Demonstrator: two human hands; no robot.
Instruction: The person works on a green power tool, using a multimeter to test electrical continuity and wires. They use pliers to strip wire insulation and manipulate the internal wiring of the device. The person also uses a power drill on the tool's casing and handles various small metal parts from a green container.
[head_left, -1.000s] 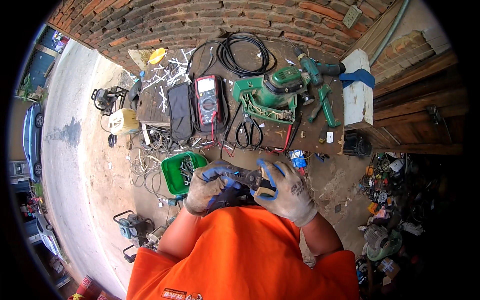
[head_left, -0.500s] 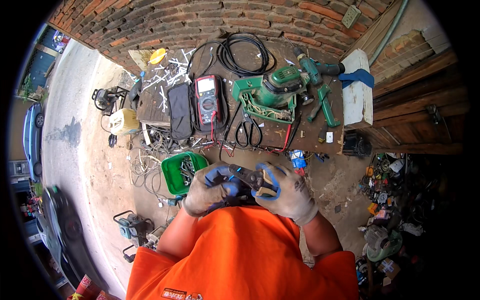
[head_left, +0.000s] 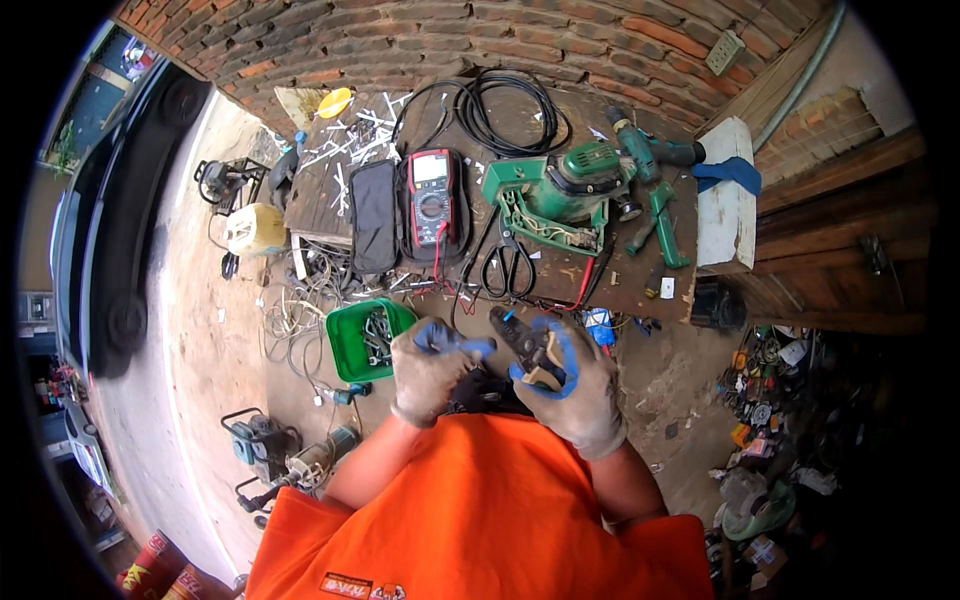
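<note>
gloved hands work a crimping tool at an outdoor repair spot

a red brick wall (head_left: 480,40) backs the far side of the scene, and a dark car (head_left: 120,200) sits at the far left on the pale ground. below the wall a dark wooden surface (head_left: 620,270) carries a green power tool (head_left: 560,190), a coil of black cable (head_left: 505,105), a green drill (head_left: 650,150), a black case (head_left: 373,215), a red multimeter (head_left: 432,195) and black-handled scissors (head_left: 510,265). nearer and to the left, a green tray (head_left: 350,345) of metal parts rests on the dirt. a person in an orange shirt (head_left: 480,520) holds both gloved hands close together in front of the chest: the right hand (head_left: 575,385) is clamped on a blue-handled plier-type tool (head_left: 535,350), its head pointing far-left, while the left hand (head_left: 430,365) pinches something small and blue beside it; what that is cannot be told. the step in hand looks like feeding a piece into the tool's head; the next move would call for steady alignment before any squeeze.
</note>
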